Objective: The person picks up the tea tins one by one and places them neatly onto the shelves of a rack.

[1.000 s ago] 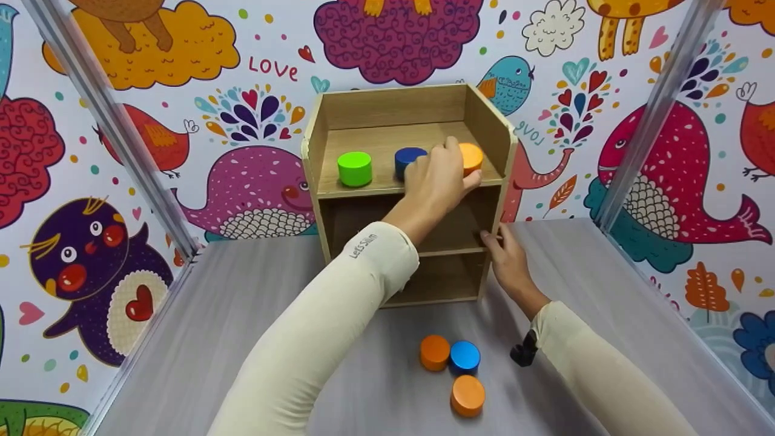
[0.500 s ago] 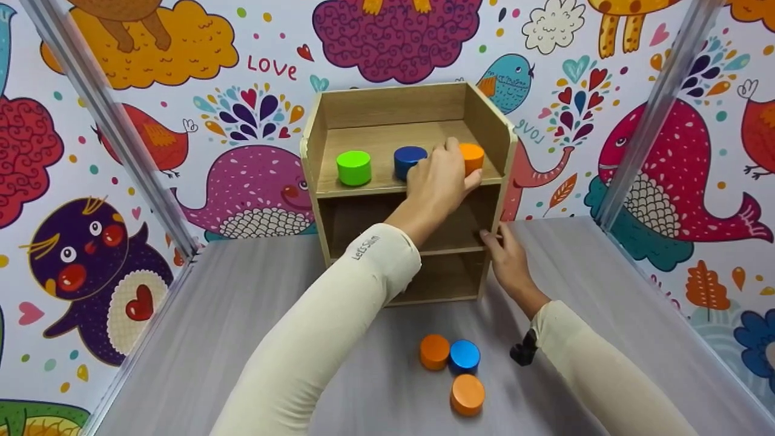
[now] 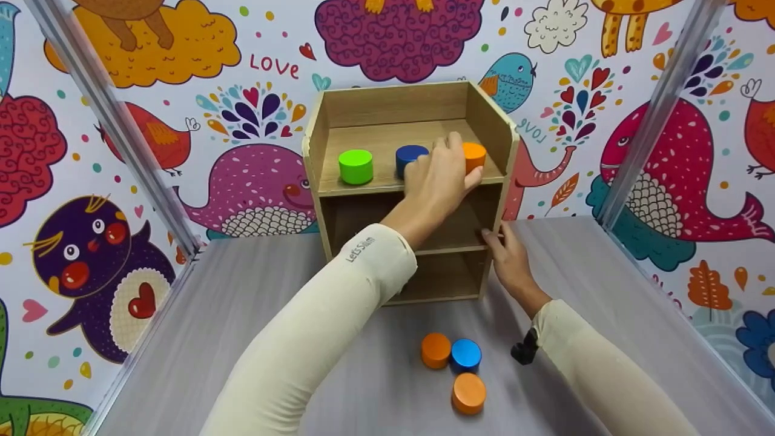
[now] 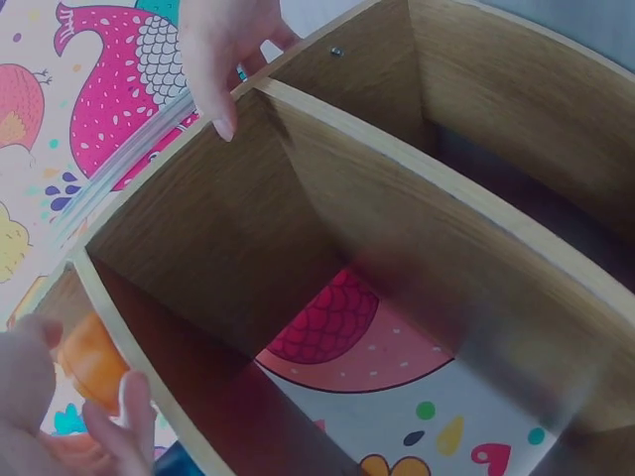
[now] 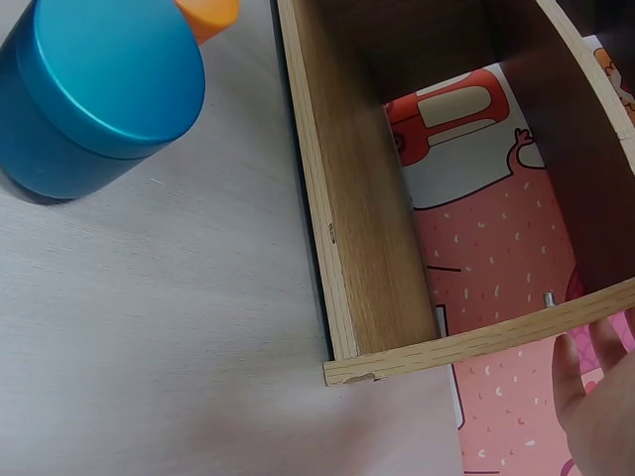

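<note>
On the top deck of a small wooden shelf (image 3: 393, 133), my left hand (image 3: 437, 175) grips a short orange canister (image 3: 474, 156), thumb in front and fingers reaching behind. The left wrist view shows that orange canister (image 4: 94, 365) between thumb and fingers. A dark blue canister (image 3: 410, 156) stands just left of the hand, partly covered by it, and a bright green one (image 3: 355, 167) is farther left. My right hand (image 3: 510, 257) holds the shelf's right side panel, its thumb over the front edge at middle-board height.
In front of the shelf, an orange canister (image 3: 436, 350), a blue canister (image 3: 465, 355) and a lighter orange one (image 3: 468, 393) stand close together on the grey table (image 3: 254, 290). Metal posts (image 3: 115, 121) and patterned wall panels surround it.
</note>
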Motion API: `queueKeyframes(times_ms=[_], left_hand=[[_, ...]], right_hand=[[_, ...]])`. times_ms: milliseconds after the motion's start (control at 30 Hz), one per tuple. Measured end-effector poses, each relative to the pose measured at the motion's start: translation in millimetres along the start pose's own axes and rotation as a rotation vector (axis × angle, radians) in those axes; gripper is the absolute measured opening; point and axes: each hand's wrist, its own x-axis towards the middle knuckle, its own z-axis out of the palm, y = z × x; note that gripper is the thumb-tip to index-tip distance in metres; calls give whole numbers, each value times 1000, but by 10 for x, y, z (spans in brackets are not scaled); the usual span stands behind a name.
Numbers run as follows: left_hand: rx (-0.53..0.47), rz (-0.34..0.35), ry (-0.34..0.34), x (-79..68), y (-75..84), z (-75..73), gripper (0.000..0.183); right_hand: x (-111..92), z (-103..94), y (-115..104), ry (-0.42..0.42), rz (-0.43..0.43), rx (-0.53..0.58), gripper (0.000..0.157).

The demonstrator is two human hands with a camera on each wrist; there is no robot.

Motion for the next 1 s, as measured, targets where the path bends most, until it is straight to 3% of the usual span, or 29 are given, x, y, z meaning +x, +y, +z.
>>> queueKeyframes(times_ms=[233, 367, 533, 700, 867, 1000], left_hand=[[25, 100, 86, -72, -43, -43, 61], [54, 172, 148, -169, -78, -71, 60], [175, 308, 273, -370, -174, -51, 53], [234, 448, 375, -660, -331, 121, 45], [214, 527, 321, -1094, -543, 500, 43], [204, 561, 160, -1446, -719, 836, 45]], right_hand=[[213, 34, 353, 17, -12, 23, 51], [263, 37, 421, 17, -34, 10, 54], [299, 24, 416, 25, -46, -5, 56], [304, 20, 425, 39, -47, -14, 54], [177, 3, 347, 24, -32, -20, 53], [67, -13, 165, 25, -74, -15, 48]])
